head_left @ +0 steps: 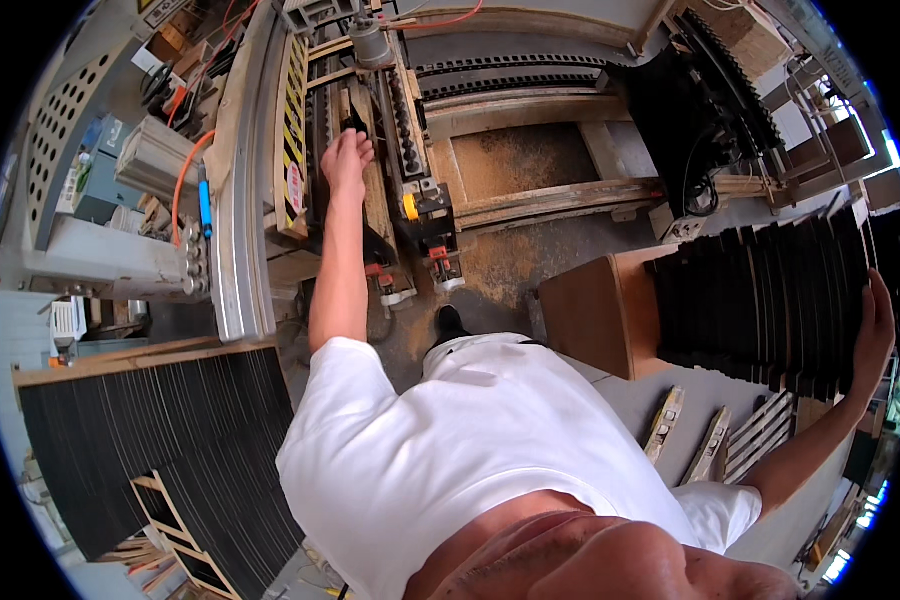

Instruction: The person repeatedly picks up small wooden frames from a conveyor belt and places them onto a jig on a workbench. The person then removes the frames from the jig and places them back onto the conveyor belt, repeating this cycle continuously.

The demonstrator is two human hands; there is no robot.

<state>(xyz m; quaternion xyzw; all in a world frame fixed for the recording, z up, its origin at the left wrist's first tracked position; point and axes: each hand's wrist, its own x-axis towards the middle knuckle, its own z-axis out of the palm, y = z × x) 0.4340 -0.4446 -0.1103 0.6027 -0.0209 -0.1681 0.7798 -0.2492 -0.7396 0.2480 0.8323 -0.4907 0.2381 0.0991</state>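
Left hand (348, 160): fingers bent, above the machine's rails (375, 190). Whether anything is pinched in it, I cannot tell from my feed. Right hand (877, 325): unclenched, fingers stretched along the outer side of a stack of black panels (765, 300). I read it as touching; its palm side is hidden from me.

The stack: to the wearer's right, many thin sheets, edges uneven, lying against a brown box-like block (585, 315).

Around the left hand: a yellow-and-black striped strip (293, 110) just to its left; to its right a dark toothed row (410, 140), with a yellow knob (410, 206) lower down.

Farther left I log a long silver beam (240, 260), a blue cylinder (206, 205) beside it, and an orange hose (178, 185).

Past the rails, right: a wooden frame (545, 208), sawdust (510, 262) on the floor. Lower left: more black panels (100, 430), standing in close rows. Lower right: pale slats (760, 437) on the floor.
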